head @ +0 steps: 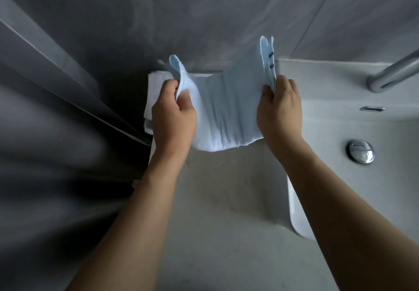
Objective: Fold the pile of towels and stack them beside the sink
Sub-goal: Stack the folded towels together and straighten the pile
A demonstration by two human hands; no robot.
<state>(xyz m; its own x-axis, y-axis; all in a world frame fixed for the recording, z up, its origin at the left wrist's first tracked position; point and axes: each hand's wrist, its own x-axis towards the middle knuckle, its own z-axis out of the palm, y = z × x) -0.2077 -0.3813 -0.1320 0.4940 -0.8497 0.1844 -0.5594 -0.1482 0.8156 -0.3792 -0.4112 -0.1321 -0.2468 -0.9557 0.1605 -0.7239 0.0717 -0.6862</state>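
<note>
Here, the left hand (pixel 173 114) and right hand (pixel 280 107) pinched the blue towel (pixel 226 109) between fingers above the counter (pixel 226 200), near the white towels (pixel 150 100) left of the sink (pixel 340 132). Sagging cloth could slip, skewing the fold.

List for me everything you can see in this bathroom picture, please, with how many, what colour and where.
blue towel: one, pale blue, held up between both hands over the counter
white towel: at least one, white, lying behind the left hand at the counter's far left
counter: one, light grey, left of the sink
sink: one, white, at right
drain plug: one, chrome, in the sink's basin
overflow slot: one, chrome, on the basin's back wall
faucet: one, metal grey, upper right
wall: dark grey, behind
left hand: grips the blue towel's left edge
right hand: grips its right edge
</note>
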